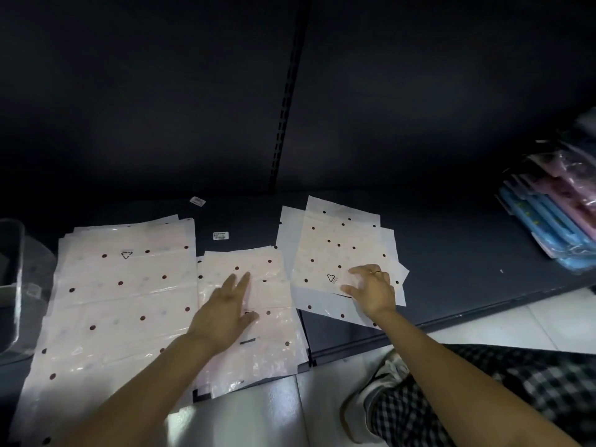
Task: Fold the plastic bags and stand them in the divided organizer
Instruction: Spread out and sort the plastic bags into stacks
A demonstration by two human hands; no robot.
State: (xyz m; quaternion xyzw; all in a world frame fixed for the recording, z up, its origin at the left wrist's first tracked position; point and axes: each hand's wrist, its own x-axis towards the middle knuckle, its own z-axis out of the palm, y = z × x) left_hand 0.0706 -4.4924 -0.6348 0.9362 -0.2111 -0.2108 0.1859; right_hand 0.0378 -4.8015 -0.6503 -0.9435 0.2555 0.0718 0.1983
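Note:
Pale pink plastic bags with dark dots lie on a low dark shelf (451, 246). A big unfolded stack (113, 301) covers the left. A partly folded bag (258, 317) lies in the middle, and my left hand (225, 311) presses flat on it with straight fingers. To the right sits a pile of folded bags (335, 250). My right hand (371, 288) rests on that pile's near right part, fingers spread and slightly bent. A clear plastic organizer (13, 279) stands at the far left edge, mostly cut off by the frame.
Packaged blue and pink goods (554, 214) are stacked at the shelf's right end. Two small price labels (220, 235) lie on the shelf behind the bags. White floor tiles (274, 414), my checked trouser leg and a shoe (380, 382) are at the lower right.

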